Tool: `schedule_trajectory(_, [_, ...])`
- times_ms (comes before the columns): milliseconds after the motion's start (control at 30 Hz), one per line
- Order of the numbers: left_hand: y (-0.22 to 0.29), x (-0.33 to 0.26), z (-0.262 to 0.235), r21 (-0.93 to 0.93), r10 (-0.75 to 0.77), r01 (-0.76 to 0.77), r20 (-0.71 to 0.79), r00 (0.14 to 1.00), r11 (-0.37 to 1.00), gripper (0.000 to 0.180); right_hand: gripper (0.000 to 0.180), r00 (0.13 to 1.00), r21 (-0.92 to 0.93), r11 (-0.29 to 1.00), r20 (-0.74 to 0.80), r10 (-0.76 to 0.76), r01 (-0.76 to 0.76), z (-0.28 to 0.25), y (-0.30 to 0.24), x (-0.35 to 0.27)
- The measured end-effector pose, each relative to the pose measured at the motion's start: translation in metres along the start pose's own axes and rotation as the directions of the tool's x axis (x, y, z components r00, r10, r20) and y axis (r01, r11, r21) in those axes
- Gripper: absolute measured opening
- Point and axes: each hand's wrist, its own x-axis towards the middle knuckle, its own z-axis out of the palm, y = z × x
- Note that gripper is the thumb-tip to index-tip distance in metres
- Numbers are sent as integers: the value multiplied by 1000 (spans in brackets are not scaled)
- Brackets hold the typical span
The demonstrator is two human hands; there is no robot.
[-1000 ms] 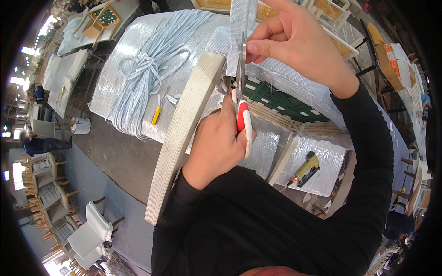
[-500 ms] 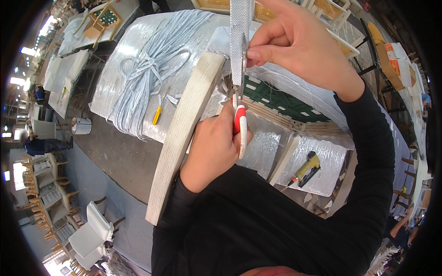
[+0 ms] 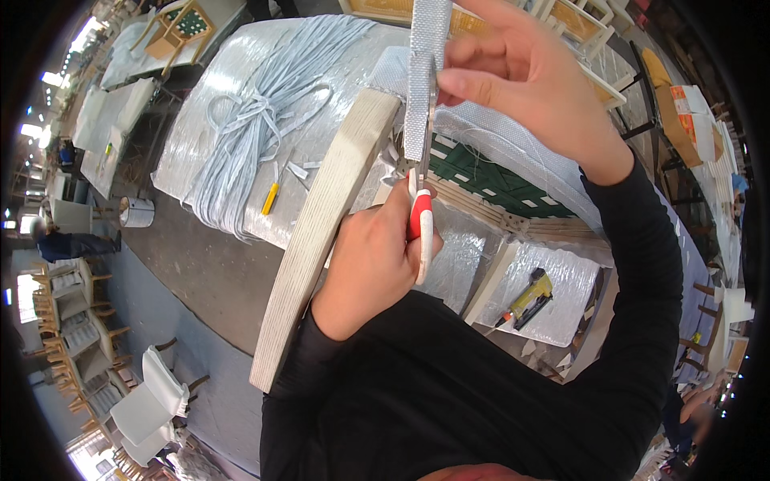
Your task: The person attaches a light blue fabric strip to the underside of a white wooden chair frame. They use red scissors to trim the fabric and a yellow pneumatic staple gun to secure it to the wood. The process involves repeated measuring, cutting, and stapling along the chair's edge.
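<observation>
My left hand (image 3: pixel 370 260) grips red-and-white handled scissors (image 3: pixel 419 232), blades pointing up along a flat grey woven strap (image 3: pixel 426 76). My right hand (image 3: pixel 529 80) pinches that strap near its top and holds it taut and upright. The blades lie against the strap's lower part. Beside my left hand a pale curved wooden chair part (image 3: pixel 321 232) runs from upper right to lower left. Behind it sits a chair seat with green and white weaving (image 3: pixel 489 180).
A bundle of grey cord (image 3: pixel 249 136) and a yellow-handled tool (image 3: pixel 270 199) lie on a plastic-covered table (image 3: pixel 200 120). A yellow and black staple gun (image 3: pixel 528 300) rests on a wrapped surface at right. White chairs (image 3: pixel 156 397) stand lower left; a person (image 3: pixel 60 243) works far left.
The scissors and left hand have shifted slightly up along the strap. My right hand keeps the strap taut, almost in the same place.
</observation>
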Motion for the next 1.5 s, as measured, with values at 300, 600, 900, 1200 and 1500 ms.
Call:
schedule_trajectory(300, [10, 0, -5, -10, 0, 0, -2, 1000, 1000, 30, 95, 997, 106, 992, 38, -73, 68, 1, -5, -1])
schedule_trajectory(600, [11, 0, -5, 11, -6, 6, 11, 1000, 1000, 30, 98, 996, 106, 990, 26, -91, 87, 2, 5, -3])
schedule_trajectory(900, [14, -4, -11, 19, -63, 62, 59, 996, 998, 33, 95, 980, 152, 973, 77, -184, 171, 2, 12, -3])
schedule_trajectory(1200, [25, -25, -20, -509, 101, 97, 348, 932, 855, 54, 98, 971, 234, 944, -93, -218, 235, 12, 10, 3])
schedule_trajectory(1500, [41, -13, -31, -773, 162, 555, 617, 770, 306, 80, 106, 948, 42, 953, -128, -292, 299, 21, 9, -10])
